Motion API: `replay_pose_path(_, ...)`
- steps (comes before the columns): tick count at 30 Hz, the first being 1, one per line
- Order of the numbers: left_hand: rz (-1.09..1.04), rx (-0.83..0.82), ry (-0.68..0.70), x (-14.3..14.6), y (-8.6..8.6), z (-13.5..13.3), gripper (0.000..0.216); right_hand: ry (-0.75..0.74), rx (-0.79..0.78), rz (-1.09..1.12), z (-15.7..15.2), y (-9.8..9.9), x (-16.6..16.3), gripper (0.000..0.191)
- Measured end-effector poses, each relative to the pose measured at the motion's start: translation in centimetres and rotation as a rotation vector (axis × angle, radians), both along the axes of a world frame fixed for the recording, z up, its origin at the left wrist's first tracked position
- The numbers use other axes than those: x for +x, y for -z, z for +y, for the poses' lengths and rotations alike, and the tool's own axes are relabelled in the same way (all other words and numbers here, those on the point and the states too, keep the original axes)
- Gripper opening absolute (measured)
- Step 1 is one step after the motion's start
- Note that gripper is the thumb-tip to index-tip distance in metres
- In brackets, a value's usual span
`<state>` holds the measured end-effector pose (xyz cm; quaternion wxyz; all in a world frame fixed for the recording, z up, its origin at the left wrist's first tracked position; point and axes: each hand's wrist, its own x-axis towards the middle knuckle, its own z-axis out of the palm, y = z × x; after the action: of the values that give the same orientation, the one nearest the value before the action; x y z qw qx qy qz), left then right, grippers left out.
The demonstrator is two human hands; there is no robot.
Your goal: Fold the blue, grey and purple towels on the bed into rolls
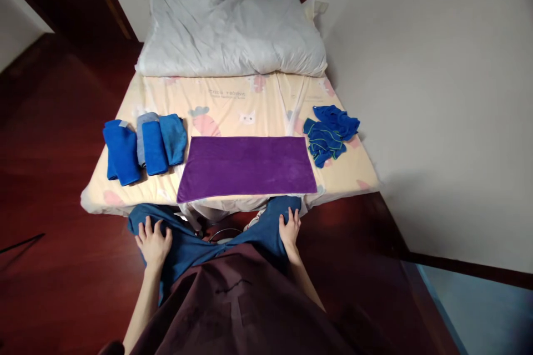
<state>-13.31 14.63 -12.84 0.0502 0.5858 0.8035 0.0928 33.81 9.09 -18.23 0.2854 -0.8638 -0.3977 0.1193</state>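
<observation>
A purple towel [247,166] lies spread flat at the near edge of the bed [233,102]. My left hand [153,242] rests open on my left knee, fingers spread on the blue trousers. My right hand [288,228] rests open on my right knee, just below the towel's near right corner. Neither hand holds anything. Left of the purple towel lie several folded blue towels [144,147] side by side. A crumpled pile of blue cloths [330,133] sits to its right.
A white duvet [233,30] is bunched at the head of the bed. A white wall [437,94] runs close along the bed's right side. Dark red wooden floor [50,177] surrounds the bed on the left and in front.
</observation>
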Motion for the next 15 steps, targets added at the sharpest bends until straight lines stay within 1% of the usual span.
replay_pose_path(3, 0.019, -0.004, 0.002, 0.1, -0.2, 0.7, 0.046, -0.021, 0.021, 0.086, 2.0, -1.6, 0.0, 0.048)
replay_pose_path(5, 0.024, 0.007, 0.003, 0.2, -0.2, 0.6, 0.046, -0.039, 0.091, 0.252, 3.2, -2.6, -1.0, 0.040)
replay_pose_path(6, 0.026, 0.009, 0.003, 0.2, -0.1, 0.5, 0.046, -0.042, 0.134, 0.391, 3.7, -2.9, -1.8, 0.038)
replay_pose_path(8, 0.030, 0.005, 0.001, 0.2, -0.1, 0.4, 0.046, -0.012, 0.214, 0.763, 4.8, -3.4, -4.0, 0.037)
replay_pose_path(10, 0.034, -0.005, 0.000, 0.2, 0.0, 0.4, 0.046, 0.073, 0.266, 1.150, 5.9, -3.7, -6.7, 0.035)
replay_pose_path(11, 0.035, -0.008, 0.000, 0.2, 0.0, 0.4, 0.046, 0.127, 0.281, 1.309, 6.5, -3.7, -8.0, 0.033)
replay_pose_path(13, 0.036, -0.013, 0.003, 0.1, -0.1, 0.5, 0.046, 0.219, 0.294, 1.542, 7.4, -3.7, -10.4, 0.027)
replay_pose_path(15, 0.034, -0.019, 0.002, 0.2, -0.2, 0.5, 0.046, 0.279, 0.299, 1.684, 8.2, -3.6, -11.9, 0.022)
